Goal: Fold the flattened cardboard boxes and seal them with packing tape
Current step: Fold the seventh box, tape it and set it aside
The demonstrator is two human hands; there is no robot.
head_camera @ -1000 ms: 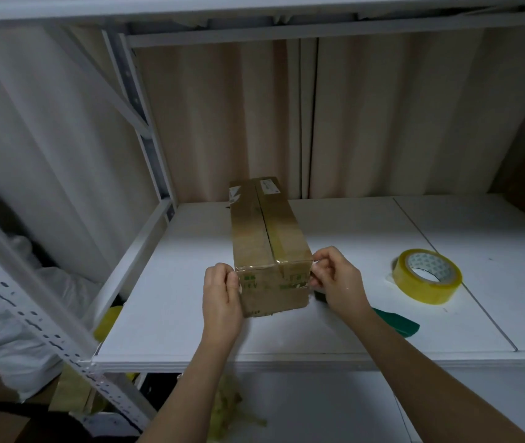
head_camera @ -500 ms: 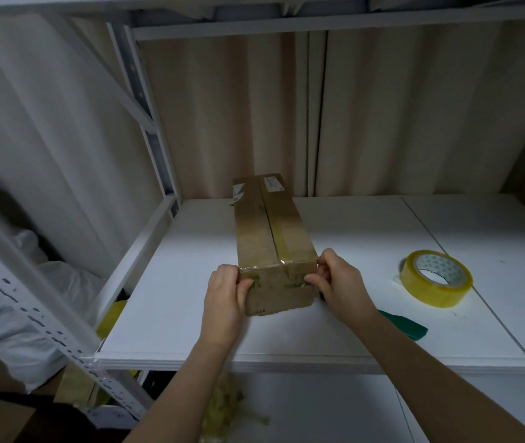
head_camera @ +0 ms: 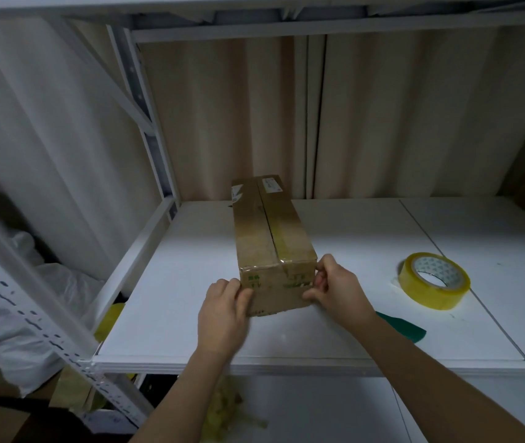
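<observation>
Box [head_camera: 272, 247] sits on the shelf [head_camera: 190, 314] with its long axis running straight away from both hands, left hand [head_camera: 222, 314] fingers curled round the near corner, right hand [head_camera: 339, 290] fingers pinching the tape end there.

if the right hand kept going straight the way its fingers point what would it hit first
The right hand points left, into the near right corner of the cardboard box, which its fingertips already touch. So the box comes first; past it would be the left hand.

Matt brown cardboard box [head_camera: 272, 244], glossy clear tape over its seam. Glossy yellow tape roll [head_camera: 433, 280]. Smooth matt white shelf board [head_camera: 171, 302]; perforated painted metal upright [head_camera: 30, 314].
</observation>
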